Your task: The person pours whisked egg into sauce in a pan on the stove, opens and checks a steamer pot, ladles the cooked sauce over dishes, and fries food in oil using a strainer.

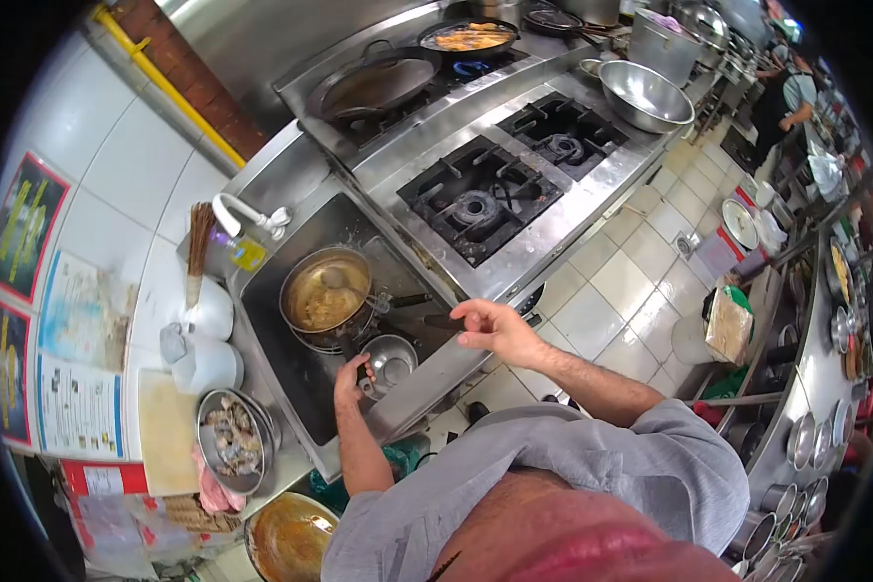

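Observation:
My left hand (351, 378) is at the near side of the sink (262, 306), its fingers wrapped round the dark handle of a saucepan (306, 320). Inside the pan is a yellowish-brown coating, with a ladle (335, 278) lying in it. The saucepan rests over other cookware in the sink. Beside my left hand sits a small metal bowl (390, 361). My right hand (500, 332) hovers by the sink's right edge, thumb and forefinger apart, close to a dark pan handle (443, 321). Its other fingers are partly hidden.
A white faucet (252, 215) rises behind the sink. Gas burners (475, 204) lie to the right, and a pan of frying food (468, 37) stands over a blue flame. A bowl of scraps (231, 441) is at left. A person (791, 102) stands far along the aisle.

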The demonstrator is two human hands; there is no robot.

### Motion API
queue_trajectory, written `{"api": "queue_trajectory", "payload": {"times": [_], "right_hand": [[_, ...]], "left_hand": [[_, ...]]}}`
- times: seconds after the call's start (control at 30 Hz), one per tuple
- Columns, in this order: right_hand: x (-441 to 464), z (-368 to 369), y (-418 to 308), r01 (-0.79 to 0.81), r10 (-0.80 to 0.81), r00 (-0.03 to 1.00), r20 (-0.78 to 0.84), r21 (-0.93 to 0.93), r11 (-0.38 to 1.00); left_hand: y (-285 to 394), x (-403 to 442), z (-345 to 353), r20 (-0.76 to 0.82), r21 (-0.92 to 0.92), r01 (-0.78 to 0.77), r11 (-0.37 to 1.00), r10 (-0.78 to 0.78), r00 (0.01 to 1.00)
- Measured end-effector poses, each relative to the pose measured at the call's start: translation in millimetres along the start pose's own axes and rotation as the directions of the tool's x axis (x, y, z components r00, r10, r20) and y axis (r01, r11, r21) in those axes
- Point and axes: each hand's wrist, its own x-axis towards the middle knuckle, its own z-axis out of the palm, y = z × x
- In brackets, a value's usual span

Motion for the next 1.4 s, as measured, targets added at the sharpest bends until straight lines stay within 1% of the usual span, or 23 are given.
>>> {"api": "queue_trajectory", "payload": {"times": [0.07,0.1,0.17,0.27,0.33,0.37,0.43,0.53,0.7,0.73,0.77,0.83,0.9,0.97,1.03,1.1,1.17,1.2,1.27,1.3,1.33,1.37,1.4], "right_hand": [[-2.6,-24.4,-10.8,-0.007,0.007,0.999,-0.043,0.006,1.000],[-3.5,-39.7,-14.6,-0.002,0.004,0.997,-0.071,0.019,1.000],[-9.2,-76.5,-15.8,0.043,-0.035,0.981,-0.192,0.035,0.998],[-24.9,-143.1,-9.7,0.084,-0.050,0.904,-0.424,0.063,0.994],[-37.8,-191.1,-7.1,0.086,-0.035,0.844,-0.535,0.071,0.994],[-45.2,-214.9,-6.9,0.091,0.022,0.836,-0.549,0.178,0.980],[-54.8,-263.4,-11.8,0.095,0.079,0.828,-0.556,0.277,0.956],[-62.2,-328.4,-26.4,0.083,0.122,0.858,-0.499,0.369,0.926],[-19.4,-423.3,-56.4,0.172,0.034,0.888,-0.459,0.399,0.901],[-3.6,-438.8,-61.0,0.190,0.019,0.903,-0.430,0.438,0.879],[14.3,-453.8,-64.0,0.206,0.003,0.916,-0.402,0.477,0.854],[57.1,-484.9,-68.9,0.195,-0.016,0.951,-0.310,0.556,0.808],[102.1,-516.6,-74.6,0.169,-0.017,0.965,-0.260,0.577,0.799],[145.5,-551.2,-78.0,0.163,-0.014,0.965,-0.262,0.553,0.817],[186.4,-588.6,-87.2,0.171,-0.005,0.954,-0.299,0.532,0.830],[212.8,-627.0,-88.7,0.147,0.040,0.940,-0.338,0.509,0.848],[252.0,-667.8,-103.0,0.215,0.012,0.893,-0.450,0.450,0.867],[271.0,-690.0,-105.4,0.246,0.004,0.872,-0.490,0.446,0.861],[306.3,-726.1,-109.8,0.265,0.059,0.793,-0.607,0.430,0.863],[324.3,-741.9,-110.7,0.267,0.091,0.743,-0.663,0.419,0.868],[346.0,-765.9,-105.0,0.271,0.127,0.744,-0.656,0.470,0.840],[362.6,-779.8,-105.1,0.298,0.164,0.722,-0.672,0.516,0.803],[376.9,-794.0,-103.5,0.296,0.178,0.744,-0.644,0.556,0.777]], "left_hand": [[-23.8,43.2,-38.1,-0.050,0.316,-0.025,0.948,0.043,0.998],[-24.1,51.4,-41.3,-0.163,0.694,-0.057,0.717,0.234,0.959],[-10.6,40.3,-20.5,-0.305,0.940,0.092,0.329,0.688,0.658],[55.7,6.5,14.2,-0.184,0.752,-0.372,0.544,0.715,0.674],[78.0,-6.5,50.0,-0.201,0.520,-0.637,0.569,0.807,0.556],[93.9,-27.3,83.7,-0.246,0.453,-0.759,0.468,0.884,0.398],[115.0,-88.8,176.1,-0.329,0.418,-0.830,0.369,0.913,0.240],[119.4,-135.1,281.4,-0.383,0.311,-0.914,0.260,0.915,0.130],[89.5,-126.3,396.2,-0.068,0.354,-0.897,0.266,0.963,0.260],[79.3,-118.8,414.1,-0.002,0.334,-0.852,0.403,0.904,0.427],[68.8,-108.9,430.0,0.067,0.321,-0.784,0.531,0.813,0.578],[42.7,-81.2,449.4,0.324,0.552,-0.624,0.553,0.547,0.772],[-0.4,-34.7,452.2,0.481,0.605,-0.489,0.628,0.201,0.853],[-40.8,11.1,451.1,0.494,0.637,-0.310,0.706,-0.065,0.867],[-74.2,47.6,448.6,0.359,0.632,-0.145,0.761,-0.122,0.925],[-132.3,113.9,410.9,0.372,0.778,-0.180,0.602,-0.210,0.904],[-162.5,129.4,391.5,0.269,0.712,-0.018,0.702,-0.249,0.930],[-170.8,122.5,387.3,0.416,0.618,-0.397,0.679,0.146,0.898],[-206.0,121.4,361.3,0.415,0.610,-0.589,0.530,0.420,0.807],[-222.0,121.9,351.6,0.168,0.618,-0.330,0.714,0.289,0.942],[-236.6,121.6,343.1,-0.094,0.513,-0.065,0.856,0.131,0.987],[-240.8,115.6,350.9,-0.378,0.104,0.260,0.960,-0.204,0.903],[-244.5,106.0,357.4,-0.444,0.040,0.271,0.962,-0.226,0.867]]}}
